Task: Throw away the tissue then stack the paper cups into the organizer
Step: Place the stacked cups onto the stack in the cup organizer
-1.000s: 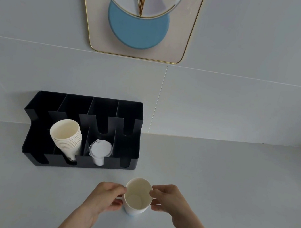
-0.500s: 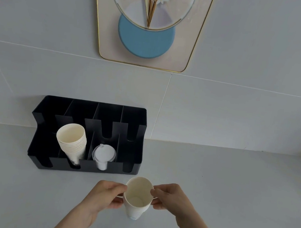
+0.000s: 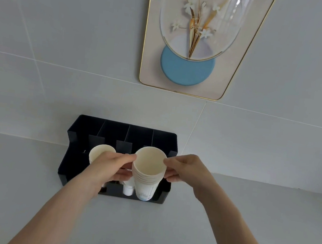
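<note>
Both our arms reach forward over the grey counter (image 3: 27, 176), left hand (image 3: 107, 168) and right hand (image 3: 186, 171) pinching a stack of paper cups (image 3: 147, 173) by its rim, fingertips pressed to opposite sides. The stack tilts over the right end of the black organizer (image 3: 86, 129). Our left hand hides most of a second cup stack (image 3: 99, 152) and a white lidded piece (image 3: 128, 189); which compartment the held stack occupies, we cannot tell.

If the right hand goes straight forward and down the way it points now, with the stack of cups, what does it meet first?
Probably the black organizer. The right hand and left hand hold the stack of cups over its rightmost front slot, base near the front wall. Depth is unclear from this one view.
</note>
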Motion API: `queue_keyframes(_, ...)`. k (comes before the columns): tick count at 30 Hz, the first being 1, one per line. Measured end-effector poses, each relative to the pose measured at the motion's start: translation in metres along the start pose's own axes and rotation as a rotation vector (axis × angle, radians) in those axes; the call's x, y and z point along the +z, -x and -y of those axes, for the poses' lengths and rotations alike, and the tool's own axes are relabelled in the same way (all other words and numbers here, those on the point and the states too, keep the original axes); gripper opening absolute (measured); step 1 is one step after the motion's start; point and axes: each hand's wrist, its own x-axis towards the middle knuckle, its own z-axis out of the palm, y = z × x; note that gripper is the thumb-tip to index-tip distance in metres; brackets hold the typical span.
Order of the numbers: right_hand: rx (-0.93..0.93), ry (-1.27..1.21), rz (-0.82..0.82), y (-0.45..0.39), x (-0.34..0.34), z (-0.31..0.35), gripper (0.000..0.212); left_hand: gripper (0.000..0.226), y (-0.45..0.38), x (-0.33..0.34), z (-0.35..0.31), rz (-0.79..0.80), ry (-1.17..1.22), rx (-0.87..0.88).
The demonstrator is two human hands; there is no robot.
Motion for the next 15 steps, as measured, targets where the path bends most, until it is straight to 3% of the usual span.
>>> queue_keyframes(15, -0.079, -0.043, -0.010, -0.078, 0.086, 0.108, 0.022, 0.022, -0.031, -0.113, -0.075, -0.146, 0.055, 0.126)
